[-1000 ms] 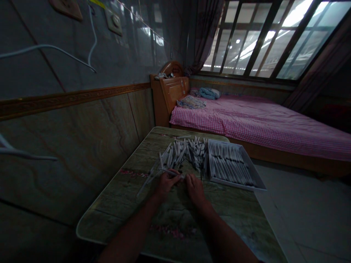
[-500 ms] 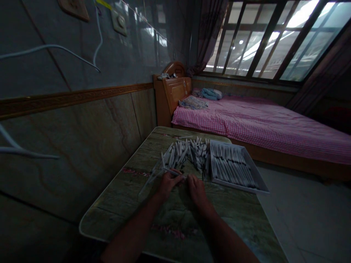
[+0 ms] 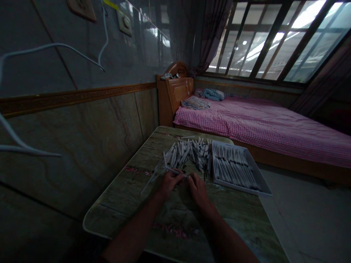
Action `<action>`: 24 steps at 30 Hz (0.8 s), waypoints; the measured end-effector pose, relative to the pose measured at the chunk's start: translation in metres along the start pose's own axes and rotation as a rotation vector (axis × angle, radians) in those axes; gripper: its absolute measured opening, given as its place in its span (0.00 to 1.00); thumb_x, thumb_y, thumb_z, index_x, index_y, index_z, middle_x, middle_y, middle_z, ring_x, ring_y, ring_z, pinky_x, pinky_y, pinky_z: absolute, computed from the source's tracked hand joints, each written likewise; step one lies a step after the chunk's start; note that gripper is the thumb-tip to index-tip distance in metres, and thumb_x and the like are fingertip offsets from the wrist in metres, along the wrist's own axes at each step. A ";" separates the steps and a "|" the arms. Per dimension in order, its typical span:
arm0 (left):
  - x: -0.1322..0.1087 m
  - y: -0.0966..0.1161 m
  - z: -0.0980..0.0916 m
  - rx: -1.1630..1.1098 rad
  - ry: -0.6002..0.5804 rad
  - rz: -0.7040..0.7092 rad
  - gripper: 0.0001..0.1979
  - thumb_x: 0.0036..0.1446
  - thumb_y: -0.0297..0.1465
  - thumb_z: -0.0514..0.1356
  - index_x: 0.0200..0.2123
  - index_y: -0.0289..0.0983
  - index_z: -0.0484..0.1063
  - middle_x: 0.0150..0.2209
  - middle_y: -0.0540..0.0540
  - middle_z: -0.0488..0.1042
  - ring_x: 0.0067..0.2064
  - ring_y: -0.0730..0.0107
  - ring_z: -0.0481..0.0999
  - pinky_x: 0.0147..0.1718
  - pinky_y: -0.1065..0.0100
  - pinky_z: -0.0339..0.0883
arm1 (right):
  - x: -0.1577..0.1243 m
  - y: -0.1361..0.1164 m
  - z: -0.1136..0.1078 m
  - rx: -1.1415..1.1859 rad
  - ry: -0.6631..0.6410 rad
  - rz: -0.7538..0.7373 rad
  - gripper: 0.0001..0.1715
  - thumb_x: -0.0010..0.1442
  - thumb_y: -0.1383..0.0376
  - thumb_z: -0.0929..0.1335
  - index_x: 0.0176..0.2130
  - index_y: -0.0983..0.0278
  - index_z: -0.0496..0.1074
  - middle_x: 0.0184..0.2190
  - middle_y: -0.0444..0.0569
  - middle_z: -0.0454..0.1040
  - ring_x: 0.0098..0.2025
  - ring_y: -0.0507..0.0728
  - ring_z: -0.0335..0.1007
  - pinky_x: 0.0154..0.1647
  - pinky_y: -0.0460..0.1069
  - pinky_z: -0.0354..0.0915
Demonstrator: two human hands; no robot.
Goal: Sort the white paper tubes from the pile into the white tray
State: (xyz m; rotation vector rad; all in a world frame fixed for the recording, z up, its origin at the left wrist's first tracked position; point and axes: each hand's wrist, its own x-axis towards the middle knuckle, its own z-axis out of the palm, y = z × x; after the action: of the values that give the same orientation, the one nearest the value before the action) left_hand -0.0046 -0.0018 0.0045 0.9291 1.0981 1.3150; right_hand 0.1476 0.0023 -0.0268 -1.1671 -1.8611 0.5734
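My left hand (image 3: 168, 183) and my right hand (image 3: 197, 188) rest close together on a worn table (image 3: 123, 197). Both have the fingers curled in a pinch on a thin pale stick (image 3: 175, 171) that runs between them. Just beyond the hands lies a loose heap of pale sticks (image 3: 186, 153). To the right of the heap stands a white tray (image 3: 263, 184) with several sticks laid in rows. A long thin rod (image 3: 149, 179) lies to the left of my left hand.
A tiled wall (image 3: 68, 138) runs close along the table's left side, with cables hanging on it. Beyond the table stands a bed with a pink checked cover (image 3: 260, 124) and a wooden headboard (image 3: 175, 91). Bare floor (image 3: 307, 219) lies to the right.
The view has shifted slightly. Both hands stay in the same place on the table, still pinching the stick.
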 end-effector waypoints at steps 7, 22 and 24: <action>0.001 -0.001 0.000 0.008 -0.030 -0.010 0.19 0.35 0.41 0.72 0.27 0.36 0.72 0.20 0.50 0.74 0.23 0.70 0.73 0.23 0.70 0.63 | 0.001 -0.004 -0.001 0.004 -0.020 0.018 0.23 0.69 0.58 0.56 0.26 0.59 0.66 0.23 0.45 0.67 0.26 0.54 0.63 0.29 0.47 0.60; -0.001 0.002 0.000 0.049 0.006 -0.032 0.17 0.37 0.42 0.70 0.26 0.38 0.72 0.20 0.52 0.73 0.23 0.70 0.72 0.22 0.71 0.61 | 0.003 -0.002 -0.001 0.051 -0.003 0.075 0.22 0.68 0.58 0.57 0.25 0.60 0.65 0.22 0.43 0.66 0.25 0.53 0.63 0.27 0.46 0.58; -0.001 0.001 -0.001 0.059 0.013 -0.031 0.18 0.37 0.42 0.70 0.26 0.38 0.72 0.19 0.52 0.73 0.21 0.71 0.70 0.21 0.72 0.60 | 0.003 -0.004 -0.001 0.052 -0.006 0.081 0.21 0.68 0.58 0.58 0.25 0.60 0.64 0.21 0.42 0.65 0.25 0.53 0.62 0.27 0.46 0.57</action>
State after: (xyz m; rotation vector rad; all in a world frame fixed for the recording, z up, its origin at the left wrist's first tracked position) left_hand -0.0055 -0.0028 0.0056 0.9447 1.1627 1.2706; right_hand 0.1457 0.0026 -0.0222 -1.2122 -1.8001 0.6676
